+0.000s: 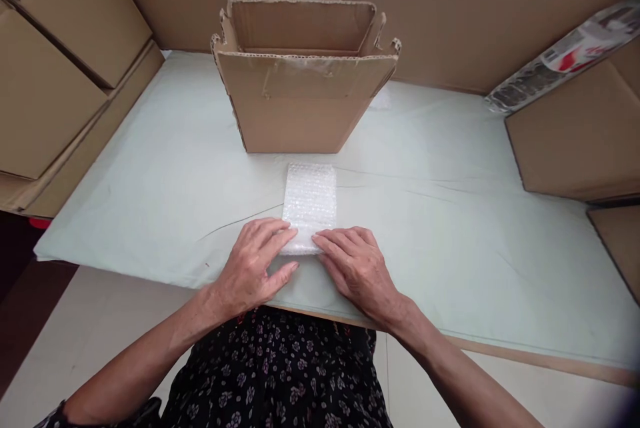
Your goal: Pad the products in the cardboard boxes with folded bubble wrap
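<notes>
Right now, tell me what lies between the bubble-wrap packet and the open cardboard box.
Nothing: in the head view, only a short bare strip of the pale green table cover separates the bubble-wrap packet from the open cardboard box. Both hands press the packet's near edge.

My body, as seen from above: two bare hands, left hand (253, 265), right hand (356, 267). No rings, no watch, no gloves on either. My forearms bare to elbow, no sleeves over them. My garment (280, 375): black fabric, small floral print in pale pink and white, covers lap and torso. Dark cloth edge at my left elbow, lower left corner.
</notes>
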A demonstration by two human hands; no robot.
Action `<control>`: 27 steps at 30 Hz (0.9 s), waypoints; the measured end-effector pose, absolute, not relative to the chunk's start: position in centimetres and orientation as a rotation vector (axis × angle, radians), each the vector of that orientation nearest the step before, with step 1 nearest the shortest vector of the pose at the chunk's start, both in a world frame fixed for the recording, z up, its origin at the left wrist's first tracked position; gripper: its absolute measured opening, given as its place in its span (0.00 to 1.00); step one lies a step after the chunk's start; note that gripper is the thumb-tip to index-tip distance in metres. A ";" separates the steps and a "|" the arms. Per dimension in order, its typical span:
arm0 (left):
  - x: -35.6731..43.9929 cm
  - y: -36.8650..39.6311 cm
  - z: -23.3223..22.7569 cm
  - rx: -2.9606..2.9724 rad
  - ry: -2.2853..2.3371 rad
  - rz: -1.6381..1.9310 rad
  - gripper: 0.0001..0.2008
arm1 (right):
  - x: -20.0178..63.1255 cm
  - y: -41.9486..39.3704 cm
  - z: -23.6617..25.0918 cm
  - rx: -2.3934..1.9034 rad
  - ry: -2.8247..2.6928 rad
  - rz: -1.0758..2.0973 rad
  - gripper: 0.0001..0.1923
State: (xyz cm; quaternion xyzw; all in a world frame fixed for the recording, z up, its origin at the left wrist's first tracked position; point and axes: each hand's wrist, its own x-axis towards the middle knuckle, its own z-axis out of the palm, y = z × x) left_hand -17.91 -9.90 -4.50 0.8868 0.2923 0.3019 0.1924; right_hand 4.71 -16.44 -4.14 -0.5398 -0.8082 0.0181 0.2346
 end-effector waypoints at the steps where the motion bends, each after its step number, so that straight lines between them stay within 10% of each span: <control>1: -18.4 -10.3 -4.3 2.459 0.777 0.816 0.18 | 4.8 -16.7 -3.9 -1.476 -2.191 0.159 0.12; 14: -17.0 -9.8 -4.3 2.220 1.130 0.771 0.13 | 4.7 -17.9 -4.2 -1.545 -2.215 0.074 0.12; 22: -17.4 -13.7 -3.6 0.900 0.959 0.687 0.43 | 3.6 -18.3 -3.6 -1.539 -1.561 0.854 0.13; 27: -15.8 -13.9 -3.7 0.715 0.940 0.760 0.44 | 4.4 -18.8 -3.0 -1.555 -1.672 0.566 0.13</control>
